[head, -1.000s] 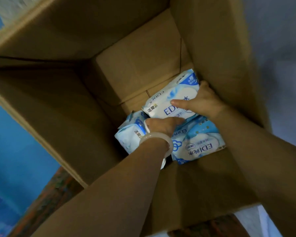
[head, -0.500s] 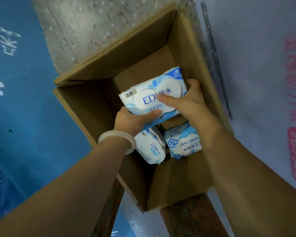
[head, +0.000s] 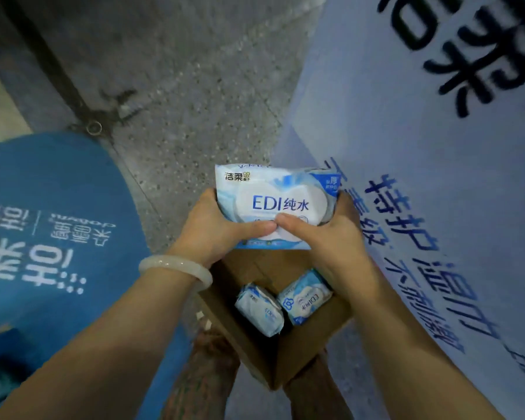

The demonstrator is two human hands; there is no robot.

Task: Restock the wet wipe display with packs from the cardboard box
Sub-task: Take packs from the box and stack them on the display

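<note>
Blue-and-white wet wipe pack (head: 275, 204) sits clamped between my left hand (head: 217, 227) and right hand (head: 328, 234), thumbs meeting on its front, held above the cardboard box (head: 255, 353). My arms hide most of the box; two packs (head: 259, 309) (head: 305, 298) show near its bottom, print blurred.

Wet wipe pack (head: 275, 204) now lifted clear above the cardboard box (head: 303, 353), at frame centre; left hand (head: 215, 228) and right hand (head: 325, 234) raised with it

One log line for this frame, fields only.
phase: pack lifted | left hand + right hand: gripping wipe pack | cardboard box: two packs visible
</note>
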